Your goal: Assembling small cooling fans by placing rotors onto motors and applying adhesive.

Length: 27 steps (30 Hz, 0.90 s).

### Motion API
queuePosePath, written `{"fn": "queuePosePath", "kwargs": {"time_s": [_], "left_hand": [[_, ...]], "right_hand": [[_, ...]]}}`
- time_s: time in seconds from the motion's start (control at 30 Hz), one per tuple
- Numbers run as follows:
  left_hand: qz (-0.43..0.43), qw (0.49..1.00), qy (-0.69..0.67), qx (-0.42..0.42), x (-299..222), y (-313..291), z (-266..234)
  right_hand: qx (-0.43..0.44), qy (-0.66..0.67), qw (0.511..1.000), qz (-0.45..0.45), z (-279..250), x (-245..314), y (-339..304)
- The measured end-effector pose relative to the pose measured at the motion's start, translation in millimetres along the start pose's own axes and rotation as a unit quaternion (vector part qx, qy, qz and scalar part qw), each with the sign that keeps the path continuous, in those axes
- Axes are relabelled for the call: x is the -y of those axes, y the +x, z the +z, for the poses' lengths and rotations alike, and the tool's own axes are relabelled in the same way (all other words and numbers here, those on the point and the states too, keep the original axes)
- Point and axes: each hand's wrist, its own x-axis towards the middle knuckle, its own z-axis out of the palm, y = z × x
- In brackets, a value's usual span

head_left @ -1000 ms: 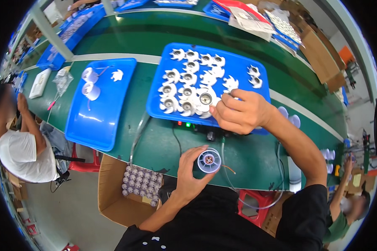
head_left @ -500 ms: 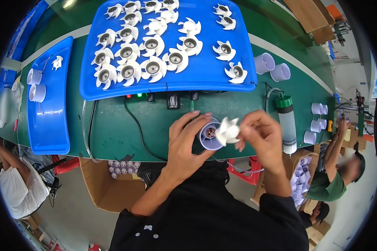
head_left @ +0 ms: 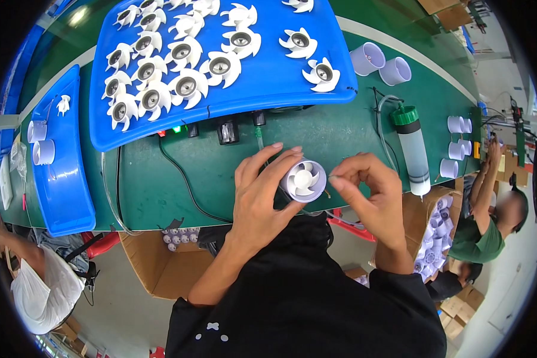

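My left hand [head_left: 259, 194] grips a pale lilac cylindrical fan housing [head_left: 320, 185], fingers wrapped round its left side and thumb at the bottom. Inside the housing sits a white fan impeller [head_left: 303, 179], facing up; it covers the copper-coloured motor parts. Just right of the housing is my right hand [head_left: 373, 191], its fingers loosely curled, with thumb and index tips close but apart and nothing visible between them. A short wire end [head_left: 327, 193] shows beside the housing's lower right rim.
A large blue tray [head_left: 268, 89] holds several white impellers. The narrower blue tray [head_left: 65, 197] carries two housings and a small impeller. A green-capped dispensing syringe [head_left: 413, 149] and more housings [head_left: 395, 71] stand right. Cardboard boxes [head_left: 152, 265] sit below the table edge; co-workers [head_left: 480, 244] are beyond.
The impeller has gone from my right hand into the housing. My right hand has let it go and stays close by. The whole view has shifted slightly.
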Motion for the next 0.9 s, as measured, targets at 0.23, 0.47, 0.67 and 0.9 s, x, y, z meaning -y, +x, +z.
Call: {"fn": "queuePosePath", "kwargs": {"time_s": [0.23, 0.47, 0.67, 0.9], "left_hand": [[0.032, 0.998, 0.042, 0.031, -1, 0, -1], [0.04, 0.995, 0.069, 0.063, -1, 2, 2], [0.031, 0.997, 0.051, 0.042, 1, 0, 1], [0.043, 0.995, 0.054, 0.066, -3, -1, 0]], "right_hand": [[0.111, -0.227, 0.953, -0.167, 0, 12, 4], [0.104, -0.235, 0.957, -0.133, 5, -2, 1], [0.129, -0.24, 0.946, -0.176, -11, 19, 1], [0.147, -0.308, 0.924, -0.172, -13, 13, 3]]}}
